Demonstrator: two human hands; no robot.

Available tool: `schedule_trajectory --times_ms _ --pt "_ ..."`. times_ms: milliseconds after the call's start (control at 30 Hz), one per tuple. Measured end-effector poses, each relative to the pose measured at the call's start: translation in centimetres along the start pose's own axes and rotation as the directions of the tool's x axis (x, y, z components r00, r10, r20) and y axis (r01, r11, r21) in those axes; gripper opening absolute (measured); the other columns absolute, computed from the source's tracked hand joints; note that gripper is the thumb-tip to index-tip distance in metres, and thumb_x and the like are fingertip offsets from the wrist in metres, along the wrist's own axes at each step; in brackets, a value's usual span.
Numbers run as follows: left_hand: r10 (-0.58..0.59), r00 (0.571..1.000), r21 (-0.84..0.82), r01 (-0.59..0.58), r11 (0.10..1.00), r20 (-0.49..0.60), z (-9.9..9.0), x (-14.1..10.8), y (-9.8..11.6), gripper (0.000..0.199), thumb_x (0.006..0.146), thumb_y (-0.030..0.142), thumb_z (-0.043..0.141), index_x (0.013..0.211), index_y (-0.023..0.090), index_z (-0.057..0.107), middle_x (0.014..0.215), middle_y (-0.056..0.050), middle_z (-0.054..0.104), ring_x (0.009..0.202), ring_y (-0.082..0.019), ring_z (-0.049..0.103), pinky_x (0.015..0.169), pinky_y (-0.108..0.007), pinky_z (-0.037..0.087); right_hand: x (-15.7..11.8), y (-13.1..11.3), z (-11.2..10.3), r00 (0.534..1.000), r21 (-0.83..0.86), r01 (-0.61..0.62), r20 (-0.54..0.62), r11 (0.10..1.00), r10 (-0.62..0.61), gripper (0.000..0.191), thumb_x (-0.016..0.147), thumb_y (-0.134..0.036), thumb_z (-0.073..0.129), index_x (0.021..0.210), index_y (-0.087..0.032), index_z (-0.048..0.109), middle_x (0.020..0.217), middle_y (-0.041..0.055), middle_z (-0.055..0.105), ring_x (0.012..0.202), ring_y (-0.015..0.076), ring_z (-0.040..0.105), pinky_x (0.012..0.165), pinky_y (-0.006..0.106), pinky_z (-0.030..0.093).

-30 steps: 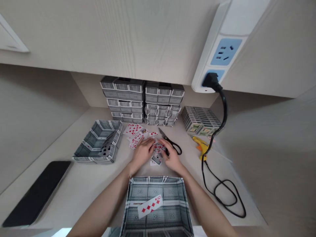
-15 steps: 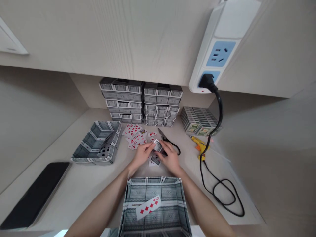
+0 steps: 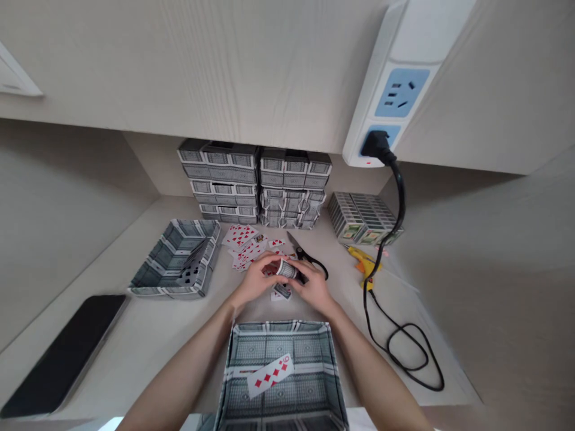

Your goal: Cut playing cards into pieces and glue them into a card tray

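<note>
Between my two hands is a playing card [image 3: 286,270], bent into a curve with its patterned back facing up. My left hand [image 3: 257,280] grips its left end, and my right hand [image 3: 313,284] has the right end. Just below them on the desk lie small card pieces [image 3: 281,292]. Face-up red playing cards [image 3: 240,237] spread out behind my left hand. Black-handled scissors [image 3: 306,257] rest behind my right hand, partly hidden by it. Nearest me stands an open box made of cards [image 3: 279,346], with a cut diamond card [image 3: 270,376] inside.
At left are a card-covered tray [image 3: 171,281] holding loose cards and a black phone-like slab [image 3: 67,353]. Stacked card boxes [image 3: 224,173] stand at the back, with packed card decks [image 3: 359,216] beside them. A yellow glue gun [image 3: 363,263] and black cable [image 3: 395,326] lie right, below a power strip [image 3: 390,96].
The card between my hands has gone from nearly flat and tilted to curved. My left hand has closed further around it, and my fingers have shifted.
</note>
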State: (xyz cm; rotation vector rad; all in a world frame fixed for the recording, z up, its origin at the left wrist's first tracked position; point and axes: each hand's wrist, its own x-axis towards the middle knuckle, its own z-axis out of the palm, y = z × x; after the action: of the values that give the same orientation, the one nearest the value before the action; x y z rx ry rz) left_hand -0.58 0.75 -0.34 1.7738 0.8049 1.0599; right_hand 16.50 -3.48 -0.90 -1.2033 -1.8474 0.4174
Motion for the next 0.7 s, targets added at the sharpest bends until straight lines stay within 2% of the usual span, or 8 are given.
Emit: schedule_trajectory --times_ms 100,200,300,367,500,567,700 --pt "-0.051 0.997 -0.033 0.050 0.998 -0.051 0.1 -0.1 -0.2 0.034 0.058 0.031 0.074 0.085 0.015 0.062 0.087 -0.005 0.059 0.083 -0.016 0.055 0.073 -0.027 0.044 -0.2 -0.1 0.3 0.999 0.052 -0.033 -0.002 0.998 0.033 0.030 0.074 -0.022 0.058 0.103 -0.021 0.063 0.096 0.0069 0.067 0.087 0.0195 0.061 0.079 0.033 0.047" --pt "-0.114 0.991 -0.116 0.104 0.988 -0.074 0.3 -0.1 -0.2 0.028 0.057 0.031 0.074 0.074 0.014 0.060 0.077 -0.003 0.059 0.074 -0.014 0.055 0.068 -0.025 0.043 -0.4 0.0 0.8 0.988 0.117 -0.153 0.008 0.981 0.153 0.025 0.071 -0.029 0.063 0.095 -0.021 0.066 0.088 0.0061 0.069 0.074 0.0185 0.062 0.070 0.030 0.049" --pt "-0.181 0.981 -0.217 0.161 0.963 -0.075 0.4 0.0 0.2 0.026 0.057 0.032 0.073 0.069 0.014 0.059 0.071 -0.001 0.058 0.068 -0.012 0.054 0.063 -0.023 0.042 -0.3 0.1 1.0 0.960 0.270 -0.279 0.085 0.922 0.266 0.030 0.066 -0.035 0.069 0.092 -0.020 0.067 0.084 0.0044 0.069 0.068 0.0177 0.062 0.066 0.029 0.049" --pt "-0.232 0.970 -0.259 0.207 0.944 -0.072 0.6 0.1 0.4 0.026 0.057 0.033 0.073 0.066 0.013 0.058 0.067 0.000 0.057 0.063 -0.010 0.052 0.059 -0.022 0.041 -0.2 -0.1 1.0 0.940 0.412 -0.342 0.164 0.845 0.300 0.028 0.067 -0.037 0.067 0.089 -0.019 0.068 0.080 0.0034 0.069 0.069 0.0177 0.062 0.067 0.030 0.049" --pt "-0.339 0.938 -0.320 0.303 0.898 -0.064 0.9 0.1 0.3 0.029 0.056 0.036 0.072 0.060 0.013 0.056 0.056 0.004 0.052 0.050 -0.006 0.045 0.049 -0.019 0.035 0.2 -0.8 0.7 0.870 0.627 -0.493 0.351 0.604 0.345 0.029 0.070 -0.041 0.062 0.084 -0.016 0.067 0.073 0.0033 0.068 0.066 0.0172 0.064 0.067 0.033 0.051" --pt "-0.379 0.924 -0.322 0.344 0.882 -0.053 1.1 0.1 0.2 0.030 0.056 0.037 0.072 0.059 0.012 0.056 0.052 0.004 0.050 0.046 -0.006 0.042 0.046 -0.019 0.032 0.3 -1.2 0.6 0.832 0.658 -0.555 0.420 0.509 0.363 0.031 0.068 -0.042 0.064 0.082 -0.014 0.066 0.072 0.0048 0.068 0.064 0.0174 0.065 0.066 0.034 0.053" --pt "-0.393 0.918 -0.297 0.363 0.883 -0.047 1.1 0.2 0.3 0.029 0.057 0.039 0.070 0.056 0.012 0.057 0.051 0.004 0.050 0.047 -0.006 0.041 0.046 -0.019 0.030 0.4 -1.7 0.3 0.784 0.674 -0.617 0.488 0.406 0.383 0.032 0.067 -0.041 0.066 0.080 -0.011 0.065 0.071 0.0070 0.068 0.061 0.0173 0.066 0.063 0.034 0.053"
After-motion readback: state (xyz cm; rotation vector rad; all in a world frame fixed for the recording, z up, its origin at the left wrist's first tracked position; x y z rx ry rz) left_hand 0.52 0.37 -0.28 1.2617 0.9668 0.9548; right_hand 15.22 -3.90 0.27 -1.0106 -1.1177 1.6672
